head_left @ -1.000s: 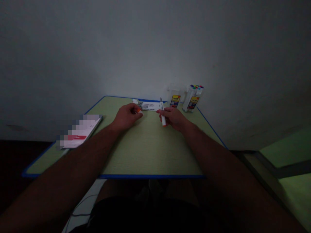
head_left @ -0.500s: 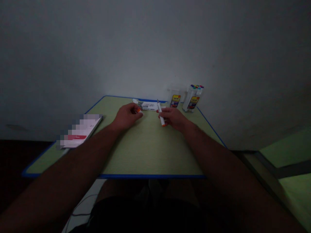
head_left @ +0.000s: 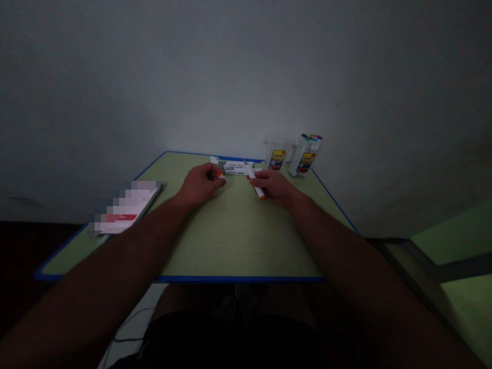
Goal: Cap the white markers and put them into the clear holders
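Note:
My right hand [head_left: 274, 185] is closed round a white marker with an orange end [head_left: 254, 182], held low over the green table [head_left: 230, 241] and tilted toward the far left. My left hand [head_left: 200, 183] rests on the table with its fingers pinched on a small orange and white piece [head_left: 220, 176], probably the marker's cap. Just beyond both hands lie several white markers [head_left: 234, 166] in a loose row near the far edge.
Two clear boxes stand at the far right corner against the wall: one [head_left: 306, 155] full of coloured markers, the other [head_left: 277, 156] beside it. A white and red booklet [head_left: 125, 207] lies on the table's left edge. A second green table [head_left: 461, 256] sits lower right.
The marker in my right hand has tipped from nearly upright down toward the table, its tip swinging left. My left hand has stayed put.

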The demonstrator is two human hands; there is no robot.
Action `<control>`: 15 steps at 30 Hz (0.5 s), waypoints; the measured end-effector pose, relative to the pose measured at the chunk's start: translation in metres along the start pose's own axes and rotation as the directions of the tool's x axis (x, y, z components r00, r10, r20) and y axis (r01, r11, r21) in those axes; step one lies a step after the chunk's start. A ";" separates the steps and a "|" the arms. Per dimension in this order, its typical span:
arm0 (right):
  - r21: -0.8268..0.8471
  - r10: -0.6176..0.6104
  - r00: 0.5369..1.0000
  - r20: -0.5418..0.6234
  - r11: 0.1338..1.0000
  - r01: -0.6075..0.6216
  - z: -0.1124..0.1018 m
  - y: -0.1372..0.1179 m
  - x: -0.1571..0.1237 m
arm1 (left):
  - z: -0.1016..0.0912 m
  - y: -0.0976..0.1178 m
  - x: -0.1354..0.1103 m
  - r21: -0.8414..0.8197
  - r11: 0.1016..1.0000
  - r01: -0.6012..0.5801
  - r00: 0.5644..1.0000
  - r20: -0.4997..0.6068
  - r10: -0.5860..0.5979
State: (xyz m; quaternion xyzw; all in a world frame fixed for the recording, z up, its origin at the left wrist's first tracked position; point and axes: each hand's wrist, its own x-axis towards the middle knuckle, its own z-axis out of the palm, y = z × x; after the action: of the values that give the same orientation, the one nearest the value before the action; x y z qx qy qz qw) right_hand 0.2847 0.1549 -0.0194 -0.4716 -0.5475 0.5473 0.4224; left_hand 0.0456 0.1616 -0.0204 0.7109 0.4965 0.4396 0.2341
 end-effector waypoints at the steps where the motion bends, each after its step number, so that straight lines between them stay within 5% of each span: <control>1: -0.005 0.002 1.000 -0.005 1.000 -0.002 0.000 0.000 0.000 | 0.000 0.000 0.000 -0.001 1.000 0.003 1.000 0.000 -0.003; 15: -0.024 -0.008 1.000 -0.010 1.000 0.008 0.000 0.002 0.001 | -0.001 0.002 0.000 -0.002 1.000 0.007 1.000 0.004 -0.007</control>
State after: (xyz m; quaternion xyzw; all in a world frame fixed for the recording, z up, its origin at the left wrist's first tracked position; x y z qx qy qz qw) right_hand 0.2850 0.1554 -0.0216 -0.4772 -0.5538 0.5364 0.4217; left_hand 0.0458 0.1611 -0.0189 0.7098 0.4980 0.4379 0.2373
